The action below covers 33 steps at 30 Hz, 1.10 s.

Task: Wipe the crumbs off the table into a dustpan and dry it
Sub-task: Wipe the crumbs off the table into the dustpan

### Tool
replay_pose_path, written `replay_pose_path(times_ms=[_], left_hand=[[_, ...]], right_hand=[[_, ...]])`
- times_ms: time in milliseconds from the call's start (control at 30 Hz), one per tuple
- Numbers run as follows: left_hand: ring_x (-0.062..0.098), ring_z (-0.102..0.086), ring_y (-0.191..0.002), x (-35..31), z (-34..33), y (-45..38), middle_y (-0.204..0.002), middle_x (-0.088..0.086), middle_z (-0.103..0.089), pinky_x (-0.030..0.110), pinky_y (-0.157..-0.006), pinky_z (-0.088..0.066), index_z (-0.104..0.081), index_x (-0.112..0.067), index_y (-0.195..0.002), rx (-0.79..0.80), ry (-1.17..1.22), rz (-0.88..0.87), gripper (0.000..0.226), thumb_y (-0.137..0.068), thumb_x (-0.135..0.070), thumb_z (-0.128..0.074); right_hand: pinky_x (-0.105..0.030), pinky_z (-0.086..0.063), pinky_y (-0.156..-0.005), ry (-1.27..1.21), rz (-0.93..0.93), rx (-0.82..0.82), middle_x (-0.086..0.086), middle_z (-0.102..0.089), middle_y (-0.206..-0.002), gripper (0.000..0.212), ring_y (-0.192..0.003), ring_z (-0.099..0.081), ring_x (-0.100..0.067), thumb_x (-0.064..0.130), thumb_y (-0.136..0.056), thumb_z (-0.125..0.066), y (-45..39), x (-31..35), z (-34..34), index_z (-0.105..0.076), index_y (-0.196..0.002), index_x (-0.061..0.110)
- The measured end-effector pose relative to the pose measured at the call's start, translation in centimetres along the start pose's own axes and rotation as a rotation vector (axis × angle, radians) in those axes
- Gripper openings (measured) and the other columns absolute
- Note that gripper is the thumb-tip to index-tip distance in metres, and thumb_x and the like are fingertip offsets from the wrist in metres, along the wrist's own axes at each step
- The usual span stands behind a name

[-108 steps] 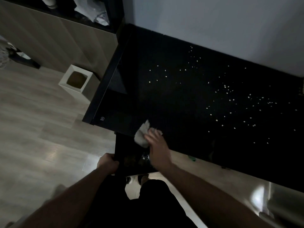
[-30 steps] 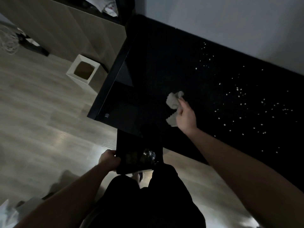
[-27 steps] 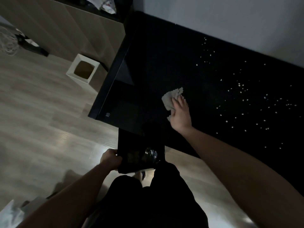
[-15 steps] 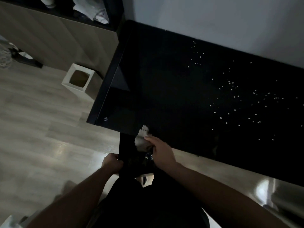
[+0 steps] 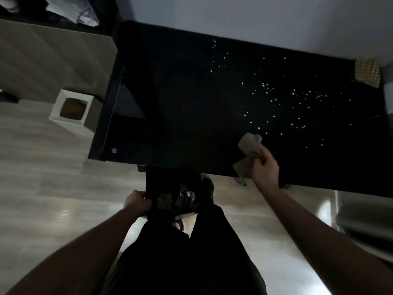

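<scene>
White bin point(image 5: 71, 109) (floor) stands beside the black table point(image 5: 180, 103).

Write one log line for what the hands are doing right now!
left hand: holds dustpan below table edge | right hand: grips cloth on table | crumbs: many unswept

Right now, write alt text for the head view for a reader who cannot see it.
A person's right hand holds a crumpled cloth on a black table beside scattered pale crumbs. The left hand grips a dark dustpan below the table's near edge. A white bin stands on the wood floor to the left.
</scene>
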State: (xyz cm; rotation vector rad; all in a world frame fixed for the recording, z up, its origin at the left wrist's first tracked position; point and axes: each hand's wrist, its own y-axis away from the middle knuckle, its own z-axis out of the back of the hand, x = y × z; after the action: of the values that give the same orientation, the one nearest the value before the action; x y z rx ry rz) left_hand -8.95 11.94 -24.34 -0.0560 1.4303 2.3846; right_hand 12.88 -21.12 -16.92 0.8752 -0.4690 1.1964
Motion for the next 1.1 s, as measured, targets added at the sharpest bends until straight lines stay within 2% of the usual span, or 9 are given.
replay_pose_path(times_ms=[100, 200, 333, 433, 533, 700, 867, 967, 1100], left_hand=[[0.033, -0.079, -0.077, -0.3, -0.7, 0.2, -0.085, 0.011, -0.082, 0.046, -0.081, -0.067, -0.084, -0.019, -0.112, -0.005, 0.01, 0.011, 0.045, -0.074, -0.02, -0.06], [0.033, -0.08, -0.074, -0.8, -1.7, 0.5, -0.08, 0.01, -0.082, 0.046, -0.079, -0.068, -0.084, -0.02, -0.11, -0.025, 0.017, 0.033, 0.055, -0.063, -0.026, -0.055], [0.032, -0.08, -0.072, -2.3, -3.7, 1.6, -0.08, 0.01, -0.082, 0.046, -0.077, -0.068, -0.083, -0.022, -0.112, -0.037, 0.018, 0.067, 0.045, -0.072, -0.02, -0.061], [0.031, -0.08, -0.077, -3.5, -5.1, 2.3, -0.082, 0.009, -0.082, 0.044, -0.078, -0.067, -0.083, -0.026, -0.116, -0.065, 0.002, 0.082, 0.042, -0.08, -0.018, -0.063], [0.029, -0.079, -0.073, -4.4, -5.8, 2.7, -0.082, 0.009, -0.081, 0.041, -0.078, -0.067, -0.082, -0.027, -0.117, -0.103, 0.008, 0.109, 0.039, -0.085, -0.016, -0.062], [0.028, -0.079, -0.07, -5.3, -7.1, 2.8, -0.078, 0.006, -0.081, 0.041, -0.076, -0.068, -0.082, -0.028, -0.118, -0.112, 0.048, 0.143, 0.041, -0.083, -0.016, -0.062], [0.028, -0.079, -0.076, -6.4, -8.5, 3.1, -0.082, 0.005, -0.081, 0.043, -0.078, -0.068, -0.083, -0.031, -0.112, -0.089, 0.096, 0.152, 0.041, -0.079, -0.02, -0.062], [0.03, -0.079, -0.084, -7.0, -9.5, 3.3, -0.089, 0.007, -0.081, 0.043, -0.082, -0.067, -0.084, -0.03, -0.11, -0.08, 0.115, 0.145, 0.038, -0.078, -0.02, -0.064], [0.031, -0.077, -0.09, -7.9, -10.3, 4.0, -0.094, 0.009, -0.081, 0.039, -0.085, -0.065, -0.083, -0.021, -0.107, -0.082, 0.133, 0.131, 0.028, -0.082, -0.024, -0.07]], right_hand=[[-0.03, -0.047, -0.107, -0.008, 0.0, -0.074, 0.001, -0.064, -0.141, 0.052, -0.127, -0.06, -0.016, 0.014, -0.101, -0.046, -3.1, -0.4, 3.2, -0.051, -0.15, 0.03], [-0.022, -0.042, -0.1, 0.037, 0.01, -0.111, 0.0, -0.063, -0.142, 0.054, -0.128, -0.06, -0.02, 0.011, -0.099, -0.046, -7.4, -0.6, 4.8, -0.051, -0.15, 0.03], [-0.021, -0.038, -0.097, 0.147, 0.066, -0.071, -0.002, -0.062, -0.142, 0.061, -0.127, -0.058, -0.021, 0.005, -0.098, -0.042, -12.9, -1.1, 5.6, -0.047, -0.153, 0.031], [-0.029, -0.037, -0.109, 0.29, 0.187, 0.08, -0.003, -0.052, -0.153, 0.06, -0.138, -0.05, -0.024, 0.005, -0.096, -0.045, -16.4, -2.1, 5.2, -0.046, -0.153, 0.023], [-0.046, -0.021, -0.126, 0.571, 0.309, 0.201, -0.016, -0.033, -0.163, 0.068, -0.152, -0.028, -0.037, 0.013, -0.083, -0.054, -17.5, -3.5, 3.6, -0.045, -0.151, 0.009], [-0.048, -0.014, -0.129, 0.579, 0.501, 0.237, -0.016, -0.032, -0.165, 0.063, -0.155, -0.022, -0.033, 0.005, -0.089, -0.046, -12.5, -5.4, 0.7, -0.045, -0.151, 0.01], [-0.045, -0.017, -0.129, 0.39, 0.48, 0.332, -0.008, -0.033, -0.166, 0.069, -0.157, -0.02, -0.024, 0.002, -0.084, -0.042, -5.2, -5.0, -2.5, -0.05, -0.151, 0.015], [-0.041, -0.02, -0.128, 0.259, 0.558, 0.519, -0.006, -0.04, -0.163, 0.065, -0.156, -0.027, -0.02, 0.01, -0.085, -0.032, -0.7, -5.1, -4.9, -0.056, -0.146, 0.013], [-0.03, -0.025, -0.126, 0.205, 0.548, 0.769, 0.008, -0.047, -0.158, 0.065, -0.15, -0.032, -0.001, -0.004, -0.087, -0.037, 3.0, -4.0, -6.4, -0.062, -0.141, 0.022]])
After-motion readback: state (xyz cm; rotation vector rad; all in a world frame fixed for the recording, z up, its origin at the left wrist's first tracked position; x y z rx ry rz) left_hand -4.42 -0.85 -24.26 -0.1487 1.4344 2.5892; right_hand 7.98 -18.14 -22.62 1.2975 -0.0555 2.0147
